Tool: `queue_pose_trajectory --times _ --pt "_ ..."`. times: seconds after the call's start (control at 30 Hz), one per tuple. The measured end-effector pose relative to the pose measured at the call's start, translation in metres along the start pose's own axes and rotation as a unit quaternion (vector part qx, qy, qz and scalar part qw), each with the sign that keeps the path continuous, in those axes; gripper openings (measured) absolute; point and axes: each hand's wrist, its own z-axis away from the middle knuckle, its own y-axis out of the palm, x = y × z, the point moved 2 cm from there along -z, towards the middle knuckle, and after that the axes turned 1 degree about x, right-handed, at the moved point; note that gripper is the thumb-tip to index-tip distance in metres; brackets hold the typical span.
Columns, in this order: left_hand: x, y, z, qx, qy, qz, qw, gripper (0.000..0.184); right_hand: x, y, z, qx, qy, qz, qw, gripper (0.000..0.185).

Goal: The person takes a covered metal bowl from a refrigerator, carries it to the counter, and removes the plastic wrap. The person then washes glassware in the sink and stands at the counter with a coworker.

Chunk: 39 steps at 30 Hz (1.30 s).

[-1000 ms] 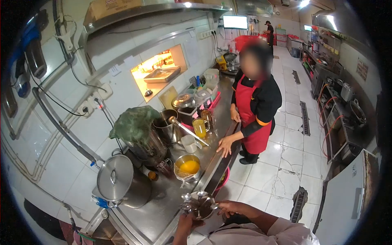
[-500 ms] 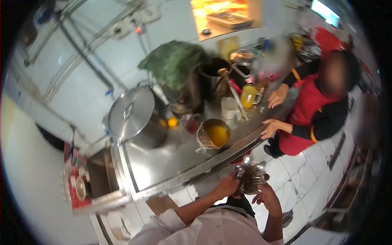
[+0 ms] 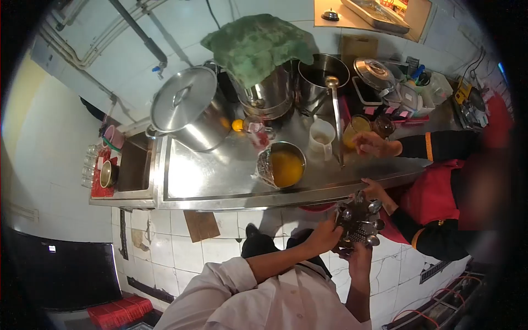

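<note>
Both of my hands hold a perforated metal cutlery holder (image 3: 358, 226) in front of my body, past the counter's edge. Several shiny spoon bowls stick out around its rim. My left hand (image 3: 326, 235) is closed on its left side, and my right hand (image 3: 356, 256) is closed around its lower part, with some fingers hidden. On the counter, the nearest thing is a pot of yellow liquid (image 3: 288, 168) with foil on its left side. A co-worker's hand (image 3: 375, 192) is just beyond the holder, and I cannot tell whether it touches it.
The steel counter (image 3: 220, 187) carries a large lidded pot (image 3: 184, 110), a pot under green cloth (image 3: 256, 49), a white jug (image 3: 321, 137), a long ladle (image 3: 336, 115) and an orange (image 3: 237, 125). A co-worker in a red apron (image 3: 432, 192) stands at right. A sink (image 3: 135, 170) is at left.
My view has swung, so the counter looks more level. My hands and the cutlery holder have moved right and slightly up in view, nearer the co-worker, whose upper hand now reaches over the counter.
</note>
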Motion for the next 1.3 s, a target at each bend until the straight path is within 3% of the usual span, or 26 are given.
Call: queue_pose_trajectory --times 0.07,0.17,0.27,0.33,0.4,0.47,0.5,0.53,0.6,0.63,0.73,0.8,0.87,0.97,1.13,1.23,1.27,1.3 --pt "-0.003 0.002 -0.004 -0.004 -0.001 -0.05 0.999 0.058 0.002 -0.003 -0.01 -0.032 -0.013 0.002 0.999 0.035" --pt "-0.009 -0.002 -0.002 0.018 -0.05 0.024 0.998 0.054 0.012 -0.006 -0.019 -0.015 -0.015 0.011 1.0 0.034" --pt "0.033 -0.023 -0.007 0.051 -0.061 -0.001 0.997 0.061 0.018 -0.016 -0.025 -0.027 0.011 0.023 0.999 0.037" --pt "0.075 -0.041 -0.012 0.083 -0.011 -0.07 0.994 0.062 0.02 -0.025 -0.034 -0.015 0.008 0.012 1.0 0.038" --pt "0.091 -0.079 0.006 -0.032 -0.011 -0.202 0.979 0.04 0.023 -0.034 -0.043 -0.026 0.004 0.0 1.0 0.036" --pt "0.103 -0.125 0.029 -0.134 -0.053 -0.285 0.948 0.033 0.035 -0.032 -0.046 -0.066 0.012 0.008 0.998 0.035" --pt "0.193 -0.159 0.024 -0.174 -0.033 -0.415 0.892 0.032 0.04 -0.035 -0.049 -0.061 0.03 0.018 0.998 0.035" --pt "0.149 -0.181 0.036 -0.309 -0.112 -0.394 0.858 0.042 0.039 -0.039 -0.055 -0.071 0.023 0.01 0.997 0.035" --pt "0.175 -0.246 0.029 -0.352 -0.1 -0.489 0.792 0.067 0.044 -0.043 -0.063 -0.062 0.015 0.017 0.998 0.033" --pt "0.188 -0.272 0.023 -0.38 -0.064 -0.488 0.783 0.072 0.045 -0.044 -0.069 -0.059 0.015 0.021 0.998 0.033" --pt "0.169 -0.301 0.005 -0.409 -0.087 -0.482 0.77 0.078 0.05 -0.042 -0.075 -0.091 -0.026 -0.026 0.995 0.03" --pt "0.165 -0.303 -0.007 -0.358 -0.159 -0.464 0.795 0.08 0.063 -0.032 -0.072 -0.093 -0.04 -0.025 0.995 0.029" --pt "0.157 -0.299 -0.014 -0.348 -0.195 -0.482 0.78 0.079 0.063 -0.033 -0.078 -0.125 -0.064 -0.021 0.99 0.038" --pt "0.141 -0.293 -0.012 -0.393 -0.162 -0.492 0.76 0.077 0.059 -0.04 -0.087 -0.098 -0.048 -0.023 0.994 0.039" --pt "0.152 -0.29 -0.012 -0.334 -0.187 -0.488 0.785 0.071 0.061 -0.027 -0.086 -0.124 -0.06 -0.038 0.99 0.038" --pt "0.158 -0.294 -0.011 -0.328 -0.148 -0.469 0.807 0.069 0.059 -0.027 -0.089 -0.111 -0.076 -0.043 0.99 0.038" --pt "0.167 -0.294 -0.007 -0.387 -0.078 -0.437 0.808 0.066 0.059 -0.029 -0.089 -0.08 -0.086 -0.035 0.992 0.041" --pt "0.172 -0.29 -0.008 -0.44 -0.008 -0.399 0.804 0.062 0.061 -0.024 -0.086 -0.127 -0.089 -0.036 0.987 0.038"
